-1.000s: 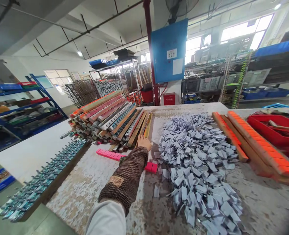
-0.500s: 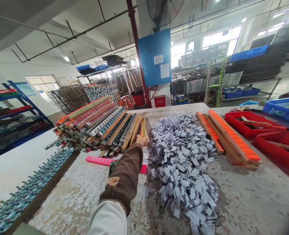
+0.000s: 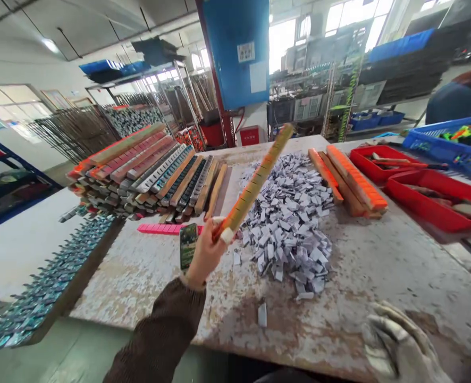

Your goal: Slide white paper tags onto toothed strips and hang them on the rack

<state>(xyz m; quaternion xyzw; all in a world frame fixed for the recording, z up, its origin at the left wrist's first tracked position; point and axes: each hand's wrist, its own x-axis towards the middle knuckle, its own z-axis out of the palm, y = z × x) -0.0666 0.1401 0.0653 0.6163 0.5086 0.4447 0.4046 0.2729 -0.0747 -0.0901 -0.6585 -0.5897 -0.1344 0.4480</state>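
Observation:
My left hand (image 3: 207, 254), bare but for a white cover on the thumb tip, is closed around the lower end of a long, notched wooden strip (image 3: 255, 189). The strip has an orange edge and tilts up to the right, above a heap of small pale grey-white pieces (image 3: 287, 213). Under that wrist lies a phone (image 3: 188, 246) with a lit screen, next to a flat pink strip (image 3: 159, 229). At the lower right, my right hand (image 3: 403, 343) wears a whitish glove; its fingers are loosely bent and apart, with nothing visible in them.
A stack of wooden strips (image 3: 140, 175) fills the table's back left. Orange-topped strips (image 3: 355, 178) lie right of the heap. Red bins (image 3: 438, 205) and a blue crate (image 3: 451, 138) stand farther right. Teal parts (image 3: 56, 276) line the left side. A person (image 3: 459, 101) is at far right.
My left hand has lifted the wooden strip from beside the stack and drawn it nearer, tilted over the heap. My gloved right hand has come into view. The view has tipped downward.

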